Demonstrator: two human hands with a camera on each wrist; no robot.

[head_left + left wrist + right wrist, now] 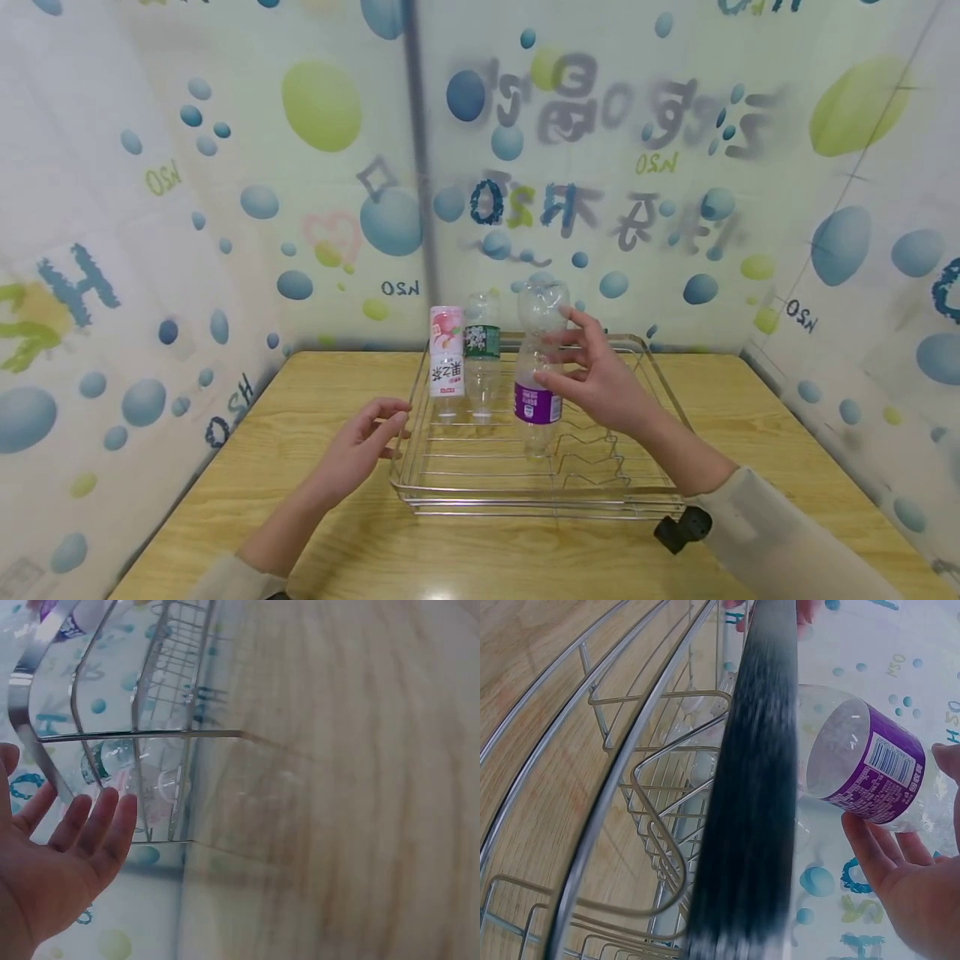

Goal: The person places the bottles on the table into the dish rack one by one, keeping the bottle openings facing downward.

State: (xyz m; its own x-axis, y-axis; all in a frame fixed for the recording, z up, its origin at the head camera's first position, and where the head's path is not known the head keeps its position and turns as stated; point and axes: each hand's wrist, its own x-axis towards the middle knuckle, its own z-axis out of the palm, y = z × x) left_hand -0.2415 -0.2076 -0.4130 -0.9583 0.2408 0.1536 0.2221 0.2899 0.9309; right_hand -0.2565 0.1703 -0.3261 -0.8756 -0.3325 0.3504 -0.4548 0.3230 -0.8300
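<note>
My right hand (603,379) holds a clear plastic bottle (538,358) with a purple label over the wire rack (551,508). The thumb and fingers are on opposite sides of the bottle, above its label; in the right wrist view the bottle (896,761) lies against the fingers (874,847). On the rack's left side, a pink-and-white labelled bottle (447,350) stands beside a clear bottle with a green label (482,342). My left hand (360,450) is at the rack's left rim, its fingers loosely bent and touching the metal. In the left wrist view its fingers (109,825) look relaxed.
The metal rack has raised rims and zigzag wire dividers on its right half. It rests on a wood-grain table (360,550). Patterned curtains (510,167) enclose the back and both sides. A dark strap blocks the middle of the right wrist view.
</note>
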